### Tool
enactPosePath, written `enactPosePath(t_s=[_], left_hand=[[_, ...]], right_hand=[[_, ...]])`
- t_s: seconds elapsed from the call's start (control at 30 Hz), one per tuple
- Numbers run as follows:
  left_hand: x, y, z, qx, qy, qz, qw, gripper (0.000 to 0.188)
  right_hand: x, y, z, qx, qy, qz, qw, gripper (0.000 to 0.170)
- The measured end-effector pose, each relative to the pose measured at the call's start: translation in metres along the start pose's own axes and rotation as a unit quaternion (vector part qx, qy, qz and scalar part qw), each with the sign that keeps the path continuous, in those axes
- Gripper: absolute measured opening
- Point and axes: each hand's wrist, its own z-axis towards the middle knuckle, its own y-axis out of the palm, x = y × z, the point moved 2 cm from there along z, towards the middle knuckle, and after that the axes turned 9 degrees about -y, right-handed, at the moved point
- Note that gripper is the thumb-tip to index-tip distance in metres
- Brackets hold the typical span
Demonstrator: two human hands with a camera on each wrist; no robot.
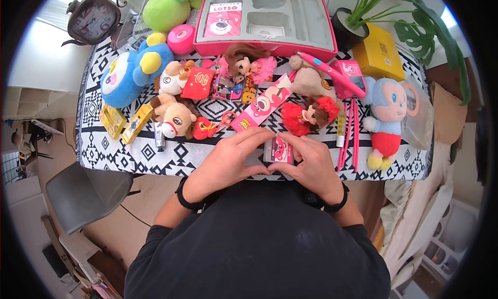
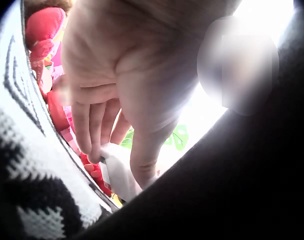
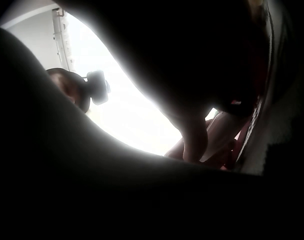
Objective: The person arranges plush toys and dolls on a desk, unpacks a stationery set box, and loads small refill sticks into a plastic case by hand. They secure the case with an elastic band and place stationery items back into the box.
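Note:
A small box with a pink bear print (image 1: 280,150) is held near the table's front edge, between both hands. My left hand (image 1: 228,156) grips its left side, fingertips at the far edge and thumb at the near edge. My right hand (image 1: 314,161) holds the right side, its thumb tip close to the left thumb. In the left wrist view, a pale side of the box (image 2: 119,172) shows between fingers and thumb. The right wrist view is very dark. Just beyond the hands lie a long pink bear-print box (image 1: 263,103), scissors (image 1: 226,120) and a red-dressed doll (image 1: 307,116).
Plush toys, including a blue penguin (image 1: 127,76) and a brown horse (image 1: 174,117), crowd the left. At the back stands an open pink box (image 1: 264,46) with a moulded tray. Pink sticks (image 1: 356,135) and a blue-and-red plush (image 1: 386,117) lie right. A grey chair (image 1: 85,192) stands left.

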Motion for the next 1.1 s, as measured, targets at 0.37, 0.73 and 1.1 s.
enactPosePath(t_s=[0.37,0.73,1.1], left_hand=[[-0.003,0.009,-0.003,0.021,0.011,0.078,0.997,0.071],[0.005,0.012,0.001,0.023,0.039,0.102,0.994,0.075],[-0.004,0.008,-0.007,0.022,-0.109,-0.029,0.993,0.066]], right_hand=[[-0.006,-0.007,0.002,-0.064,-0.029,-0.012,0.997,0.077],[-0.008,-0.01,0.0,-0.038,-0.025,0.018,0.999,0.08],[-0.004,-0.014,-0.003,-0.011,-0.045,0.028,0.999,0.09]])
